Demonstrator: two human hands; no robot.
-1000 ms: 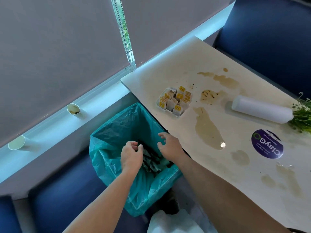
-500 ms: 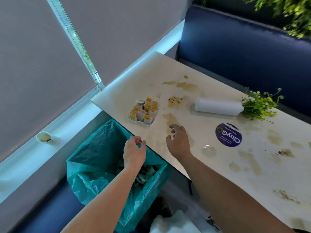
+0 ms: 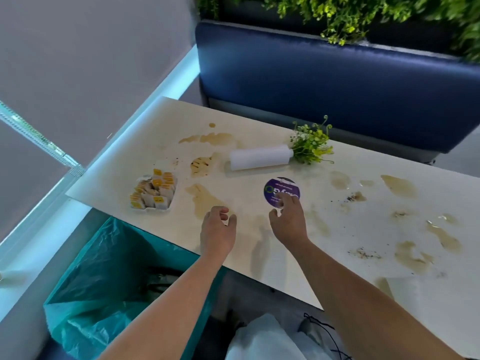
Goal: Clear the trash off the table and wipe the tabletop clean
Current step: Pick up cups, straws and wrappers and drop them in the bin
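Observation:
The cream tabletop [image 3: 259,245] is covered with brown spill stains [image 3: 205,198] and dark crumbs [image 3: 363,253]. A white vase [image 3: 259,158] lies on its side at the back, its green sprigs [image 3: 311,145] spread out at its mouth. A round purple sticker [image 3: 281,189] sits mid-table. My left hand [image 3: 218,232] hovers over the near edge, fingers loosely curled and holding nothing. My right hand [image 3: 289,222] reaches forward, its fingertips at the sticker's near edge, holding nothing. A bin lined with a teal bag [image 3: 104,276] stands below the table's left end.
A small white tray of yellow-labelled sachets [image 3: 153,194] sits at the table's left end. A blue bench [image 3: 337,81] backs the far side, with green foliage [image 3: 363,14] above. A window sill [image 3: 46,216] runs along the left. A white plastic bag [image 3: 262,341] lies under the table.
Both hands have left the teal bin bag and risen over the tabletop. My right hand has moved forward to the purple sticker. The view has swung right along the table.

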